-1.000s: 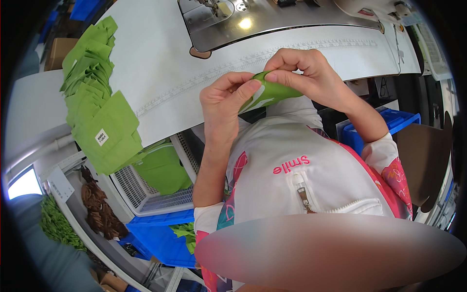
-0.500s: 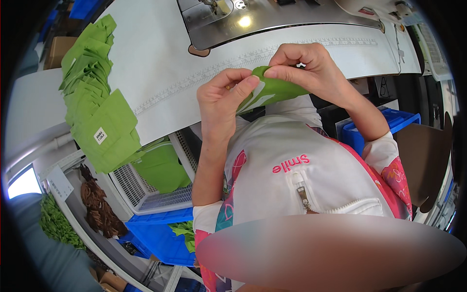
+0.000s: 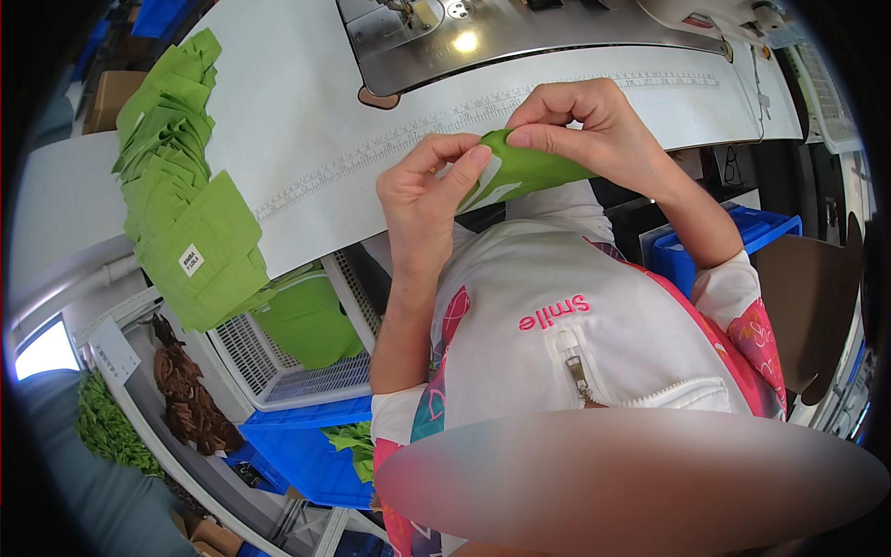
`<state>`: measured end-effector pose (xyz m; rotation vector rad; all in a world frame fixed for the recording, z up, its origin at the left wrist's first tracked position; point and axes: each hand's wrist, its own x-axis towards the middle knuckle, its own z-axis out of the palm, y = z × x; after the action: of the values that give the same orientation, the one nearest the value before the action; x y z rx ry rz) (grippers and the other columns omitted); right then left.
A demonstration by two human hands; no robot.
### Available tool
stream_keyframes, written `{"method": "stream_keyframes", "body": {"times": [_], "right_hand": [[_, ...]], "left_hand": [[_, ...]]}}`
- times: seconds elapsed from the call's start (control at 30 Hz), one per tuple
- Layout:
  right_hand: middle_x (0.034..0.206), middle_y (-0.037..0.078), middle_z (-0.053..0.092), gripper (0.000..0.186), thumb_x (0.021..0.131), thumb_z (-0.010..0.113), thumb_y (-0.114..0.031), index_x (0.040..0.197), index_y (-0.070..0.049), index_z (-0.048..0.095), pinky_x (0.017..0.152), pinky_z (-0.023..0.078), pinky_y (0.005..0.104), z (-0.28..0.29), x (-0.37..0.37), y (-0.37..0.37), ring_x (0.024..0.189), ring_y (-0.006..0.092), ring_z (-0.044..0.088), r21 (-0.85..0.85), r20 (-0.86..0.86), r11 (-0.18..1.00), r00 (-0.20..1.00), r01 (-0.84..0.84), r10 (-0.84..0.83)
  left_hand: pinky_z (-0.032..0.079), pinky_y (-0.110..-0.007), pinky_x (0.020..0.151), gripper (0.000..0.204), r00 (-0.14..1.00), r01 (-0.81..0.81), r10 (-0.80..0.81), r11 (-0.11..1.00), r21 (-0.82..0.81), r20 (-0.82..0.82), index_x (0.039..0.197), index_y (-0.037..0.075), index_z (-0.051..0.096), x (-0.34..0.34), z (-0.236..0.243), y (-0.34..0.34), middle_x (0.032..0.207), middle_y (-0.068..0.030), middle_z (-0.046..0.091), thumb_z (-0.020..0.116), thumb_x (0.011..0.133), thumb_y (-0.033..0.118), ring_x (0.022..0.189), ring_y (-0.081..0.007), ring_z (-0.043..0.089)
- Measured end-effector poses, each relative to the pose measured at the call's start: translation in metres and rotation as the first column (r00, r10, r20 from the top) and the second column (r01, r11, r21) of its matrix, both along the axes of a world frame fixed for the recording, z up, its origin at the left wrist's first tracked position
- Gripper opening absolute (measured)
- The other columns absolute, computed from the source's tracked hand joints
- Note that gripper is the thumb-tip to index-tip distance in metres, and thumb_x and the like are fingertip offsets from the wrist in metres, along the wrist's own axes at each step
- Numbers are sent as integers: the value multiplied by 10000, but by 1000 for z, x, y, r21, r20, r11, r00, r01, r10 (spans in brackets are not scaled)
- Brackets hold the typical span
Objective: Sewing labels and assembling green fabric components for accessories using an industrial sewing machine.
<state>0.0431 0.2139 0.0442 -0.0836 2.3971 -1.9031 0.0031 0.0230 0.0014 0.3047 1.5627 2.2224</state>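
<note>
A green fabric piece (image 3: 548,167) with white patches on its left part hangs between my two hands, just over the table's front edge. My left hand (image 3: 434,176) pinches its upper left edge between thumb and forefinger. Close beside it, my right hand (image 3: 580,125) grips the top edge in the same way, thumb toward me. The cloth's lower part drops toward my lap, and its underside is hidden. To the left, a row of overlapping green fabric pieces (image 3: 218,227) lies along the table, the nearest one bearing a small white label (image 3: 191,260).
Beyond my hands is a sewing machine's metal bed (image 3: 520,46), with a printed ruler (image 3: 371,148) along the white table (image 3: 297,111). A white basket (image 3: 278,399) with green cloth and a blue crate (image 3: 297,455) stand lower left. Another blue bin (image 3: 761,227) is at my right.
Both hands keep their pinch on the green fabric piece. My right fingers have shifted slightly, and the left hand has edged a little to the right.
</note>
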Motion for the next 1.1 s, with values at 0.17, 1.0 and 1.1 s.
{"method": "stream_keyframes", "body": {"times": [0.17, 1.0, 1.1], "right_hand": [[707, -4, 633, 123, 856, 653, -118, 862, 3, 670, 581, 394, 189, -3, -1, 2, 653, 22, 521, -44, 9, 999, 1000, -19, 19], [697, 5, 640, 101, 851, 637, -80, 862, 16, 667, 582, 403, 180, -6, -2, 8, 633, 24, 533, -142, 79, 990, 997, -14, 25], [692, -1, 632, 110, 855, 631, -86, 863, 17, 666, 578, 400, 183, -6, -3, 10, 635, 22, 526, -129, 81, 991, 996, -23, 34]], "left_hand": [[470, -191, 684, 116, 994, 22, -27, 999, 48, 106, 913, -45, 667, 0, -2, 0, 832, -49, 651, 682, 803, -10, 735, -77, 583], [466, -187, 687, 125, 995, 44, -48, 998, 52, 83, 916, -47, 675, 1, -2, 3, 823, -44, 652, 673, 791, -44, 737, -70, 575], [464, -184, 682, 113, 996, 36, -40, 998, 42, 76, 908, -46, 674, 2, -1, 4, 813, -39, 650, 670, 796, -37, 729, -68, 576]]}}
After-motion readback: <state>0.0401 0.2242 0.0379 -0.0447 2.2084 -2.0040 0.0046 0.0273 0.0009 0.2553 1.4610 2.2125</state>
